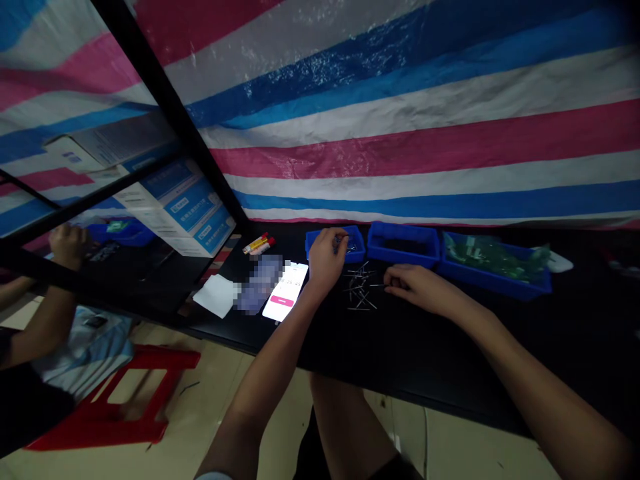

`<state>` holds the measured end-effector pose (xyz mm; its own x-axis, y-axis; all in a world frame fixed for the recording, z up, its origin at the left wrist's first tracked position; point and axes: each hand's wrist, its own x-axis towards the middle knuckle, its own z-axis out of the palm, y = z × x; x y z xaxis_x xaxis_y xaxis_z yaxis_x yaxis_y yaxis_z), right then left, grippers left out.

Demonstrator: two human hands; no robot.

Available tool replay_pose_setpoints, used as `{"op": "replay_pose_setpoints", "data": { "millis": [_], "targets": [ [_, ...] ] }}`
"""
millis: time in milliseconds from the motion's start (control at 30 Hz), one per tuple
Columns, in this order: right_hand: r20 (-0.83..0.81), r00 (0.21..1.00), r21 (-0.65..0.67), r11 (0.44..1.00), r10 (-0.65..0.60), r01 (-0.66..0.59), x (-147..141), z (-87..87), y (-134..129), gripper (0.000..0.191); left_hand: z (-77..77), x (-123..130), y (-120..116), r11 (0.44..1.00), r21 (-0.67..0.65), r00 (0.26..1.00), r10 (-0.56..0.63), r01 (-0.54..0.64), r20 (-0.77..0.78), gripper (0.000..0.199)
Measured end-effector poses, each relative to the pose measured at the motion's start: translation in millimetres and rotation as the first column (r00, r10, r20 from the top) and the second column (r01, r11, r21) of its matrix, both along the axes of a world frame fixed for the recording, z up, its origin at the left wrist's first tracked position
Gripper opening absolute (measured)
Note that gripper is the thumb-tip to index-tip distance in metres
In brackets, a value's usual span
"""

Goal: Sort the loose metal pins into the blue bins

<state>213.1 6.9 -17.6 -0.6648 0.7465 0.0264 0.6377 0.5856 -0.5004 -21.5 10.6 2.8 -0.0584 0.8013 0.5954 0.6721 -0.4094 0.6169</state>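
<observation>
My left hand is at the left blue bin, with its fingers curled over small metal pieces inside. What its fingertips pinch, if anything, is too small to make out. A loose pile of thin metal pins lies on the black table between my two hands. Just right of that pile, my right hand rests low with thumb and fingers pinched together. A thin metal pin sticks out leftward from its fingertips. The middle blue bin stands behind my right hand.
The right blue bin holds green plastic bags. Left of my left forearm lie a lit phone, a white paper and glue sticks. A black frame post rises at left; another person's arm shows beyond.
</observation>
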Motion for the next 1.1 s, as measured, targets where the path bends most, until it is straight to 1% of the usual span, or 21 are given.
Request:
{"op": "replay_pose_setpoints", "data": {
  "millis": [200, 367, 533, 700, 900, 1000, 1100],
  "targets": [
    [-0.002, 1.000, 0.042, 0.999, 0.005, -0.004, -1, 0.8, -1, 0.012, -2.9, -4, 1, 0.987, -0.006, 0.977, 0.155, -0.158, -0.144, 0.010],
    [-0.008, 1.000, 0.063, 0.998, 0.014, -0.014, -1, 1.5, -1, 0.017, -3.9, -8, 2, 0.977, -0.033, 0.959, 0.201, -0.211, -0.201, 0.013],
    [-0.015, 1.000, 0.085, 0.996, 0.017, -0.016, 0, 0.6, 1, 0.020, -5.4, -11, 4, 0.977, -0.052, 0.959, 0.191, -0.206, -0.208, 0.013],
    [-0.038, 0.999, 0.105, 0.994, -0.017, 0.021, -1, 1.6, 0, 0.021, -6.2, -12, 5, 0.980, -0.048, 0.963, 0.180, -0.193, -0.200, 0.013],
    [-0.015, 1.000, 0.104, 0.994, -0.024, 0.025, 0, -0.5, 0, 0.023, -5.1, -12, 5, 0.986, -0.040, 0.971, 0.150, -0.160, -0.186, 0.013],
    [-0.023, 0.999, 0.108, 0.994, -0.023, 0.025, 0, -1.6, 1, 0.024, -4.9, -12, 5, 0.988, -0.047, 0.973, 0.136, -0.147, -0.187, 0.013],
    [-0.047, 0.999, 0.096, 0.995, -0.022, 0.027, 0, 1.1, 0, 0.024, -4.8, -11, 5, 0.989, -0.054, 0.975, 0.123, -0.136, -0.187, 0.013]
  ]
}}
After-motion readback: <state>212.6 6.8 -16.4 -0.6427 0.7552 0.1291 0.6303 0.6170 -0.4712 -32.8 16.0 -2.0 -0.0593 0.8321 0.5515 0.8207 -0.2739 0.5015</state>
